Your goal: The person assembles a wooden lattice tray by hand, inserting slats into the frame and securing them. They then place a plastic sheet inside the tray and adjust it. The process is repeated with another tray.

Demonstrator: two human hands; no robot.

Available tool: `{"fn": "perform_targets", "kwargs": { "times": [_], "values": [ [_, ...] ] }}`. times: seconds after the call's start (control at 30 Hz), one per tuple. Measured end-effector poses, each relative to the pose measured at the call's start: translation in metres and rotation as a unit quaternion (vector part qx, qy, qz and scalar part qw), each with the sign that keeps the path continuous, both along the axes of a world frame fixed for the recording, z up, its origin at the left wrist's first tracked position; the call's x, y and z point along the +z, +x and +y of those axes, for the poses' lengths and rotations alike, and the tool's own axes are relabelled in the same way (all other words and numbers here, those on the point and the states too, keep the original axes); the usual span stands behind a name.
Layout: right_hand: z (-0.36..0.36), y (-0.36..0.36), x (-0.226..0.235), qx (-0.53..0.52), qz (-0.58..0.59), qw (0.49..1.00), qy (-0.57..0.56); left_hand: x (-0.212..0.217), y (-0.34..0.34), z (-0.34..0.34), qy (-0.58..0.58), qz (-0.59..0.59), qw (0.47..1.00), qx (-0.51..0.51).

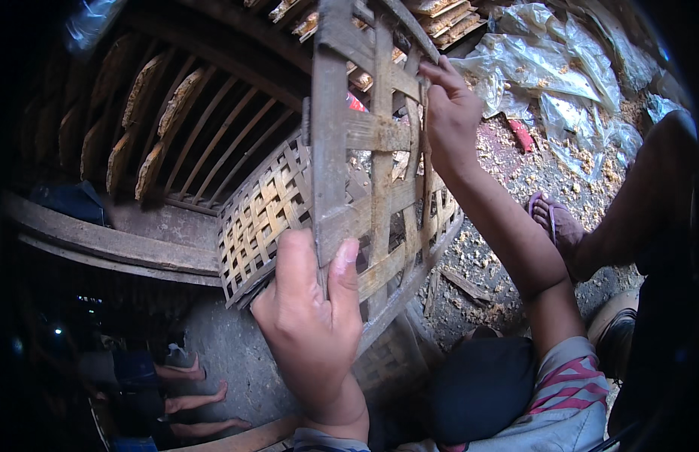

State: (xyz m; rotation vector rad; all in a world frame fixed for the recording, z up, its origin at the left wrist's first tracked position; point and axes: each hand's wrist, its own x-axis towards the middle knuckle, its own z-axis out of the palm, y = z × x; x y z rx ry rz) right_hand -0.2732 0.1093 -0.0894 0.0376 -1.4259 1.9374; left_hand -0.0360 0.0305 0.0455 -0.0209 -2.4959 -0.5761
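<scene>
A woven bamboo-strip tray [382, 143] with a worn wooden frame is held tilted up on edge in front of me. My left hand [312, 309] is closed round its near left frame edge, thumb on the woven face. My right hand [451, 113] grips the frame at the far right, fingers wrapped round the edge. Light crusty residue sticks to some of the strips. Behind and below it lie more woven trays [263, 207], partly hidden by the held one.
A wooden rack [131, 252] with slanted slats and crusted boards [176, 105] stands on the left. Crumpled clear plastic sheets [538, 64], a red wrapper [520, 135] and crumbs cover the floor at right, near a sandalled foot [564, 222]. Other people's bare legs [195, 407] show at lower left.
</scene>
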Motion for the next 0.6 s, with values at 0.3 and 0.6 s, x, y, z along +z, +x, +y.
{"fn": "perform_targets", "kwargs": {
  "times": [0.3,0.6],
  "values": [
    [0.004,0.003,-0.008,-0.042,-0.053,0.974,0.215,-0.004,-0.012,-0.015,-0.037,0.052,0.998,-0.005],
    [0.022,-0.010,-0.015,-0.169,0.038,0.949,0.264,-0.004,-0.014,-0.019,-0.006,0.040,0.999,-0.014]
  ]
}}
